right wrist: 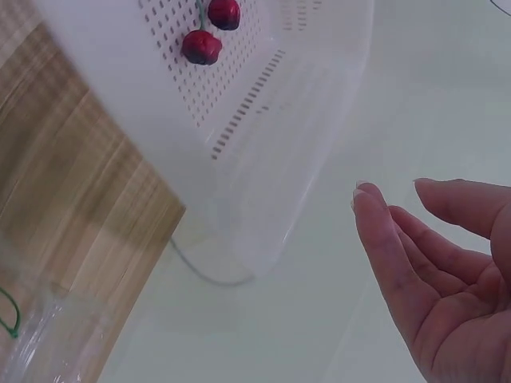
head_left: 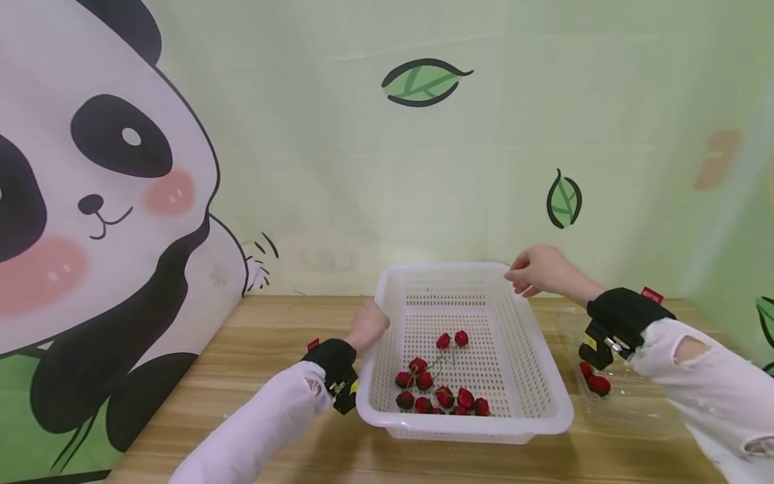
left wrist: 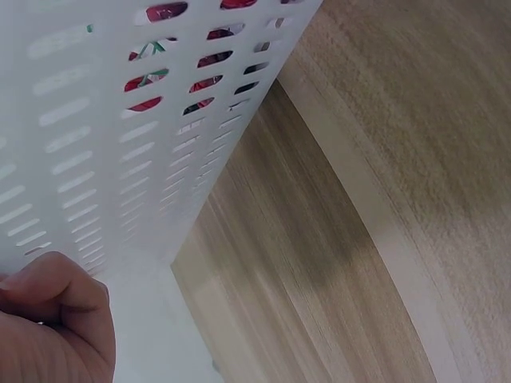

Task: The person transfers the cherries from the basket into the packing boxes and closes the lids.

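Note:
A white perforated plastic basket (head_left: pixel 535 363) sits on the table, with several dark red cherries (head_left: pixel 443 396) near its front end and two cherries (head_left: pixel 461 338) farther back. Thin green stems join some of them. My left hand (head_left: pixel 369 327) grips the basket's left rim with curled fingers; in the left wrist view that hand (left wrist: pixel 60 319) shows against the outer wall. Above the far right corner hovers my right hand (head_left: pixel 547 274). In the right wrist view the right hand's thumb and fingertips (right wrist: pixel 371 207) stand apart with nothing between them.
Right of the basket, a clear plastic container (head_left: pixel 635 410) holds a few more cherries (head_left: pixel 598 385), partly hidden by the right wrist. A wooden table (head_left: pixel 290 316) lies beneath, and a green curtain (head_left: pixel 314 134) with a panda print hangs close behind.

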`<state>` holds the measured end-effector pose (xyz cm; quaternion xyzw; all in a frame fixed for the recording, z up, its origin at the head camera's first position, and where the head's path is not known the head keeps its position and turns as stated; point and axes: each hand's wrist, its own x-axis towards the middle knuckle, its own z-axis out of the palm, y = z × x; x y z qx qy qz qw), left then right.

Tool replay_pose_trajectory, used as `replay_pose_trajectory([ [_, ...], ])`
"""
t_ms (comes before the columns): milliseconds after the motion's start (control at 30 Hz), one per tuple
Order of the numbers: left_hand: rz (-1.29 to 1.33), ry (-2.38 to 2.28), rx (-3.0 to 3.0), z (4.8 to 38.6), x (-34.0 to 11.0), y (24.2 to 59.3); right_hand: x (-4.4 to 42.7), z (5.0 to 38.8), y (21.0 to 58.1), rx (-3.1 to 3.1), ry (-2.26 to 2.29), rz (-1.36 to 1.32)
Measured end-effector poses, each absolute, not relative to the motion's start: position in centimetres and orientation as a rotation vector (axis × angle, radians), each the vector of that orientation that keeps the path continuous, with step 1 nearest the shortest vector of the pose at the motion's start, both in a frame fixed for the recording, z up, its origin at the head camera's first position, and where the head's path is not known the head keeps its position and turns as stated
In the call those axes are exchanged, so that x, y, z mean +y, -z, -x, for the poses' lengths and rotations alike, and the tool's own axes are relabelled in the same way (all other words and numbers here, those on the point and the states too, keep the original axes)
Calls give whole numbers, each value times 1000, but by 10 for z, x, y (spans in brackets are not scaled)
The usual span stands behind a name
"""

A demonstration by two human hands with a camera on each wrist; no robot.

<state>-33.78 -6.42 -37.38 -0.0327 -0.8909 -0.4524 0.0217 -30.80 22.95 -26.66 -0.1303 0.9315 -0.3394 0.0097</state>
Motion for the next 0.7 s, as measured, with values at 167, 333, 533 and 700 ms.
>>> replay_pose_trajectory([
  [167,106,1412,-2752,336,-65,373,218,312,270,2882,1085,409],
  [333,133,1417,-2741,335,-65,373,209,317,274,2874,1092,393],
  [533,130,1440,-2742,334,-65,373,204,320,284,2863,1106,374],
  [700,120,1437,-2757,334,-65,374,199,322,296,2849,1120,348],
])
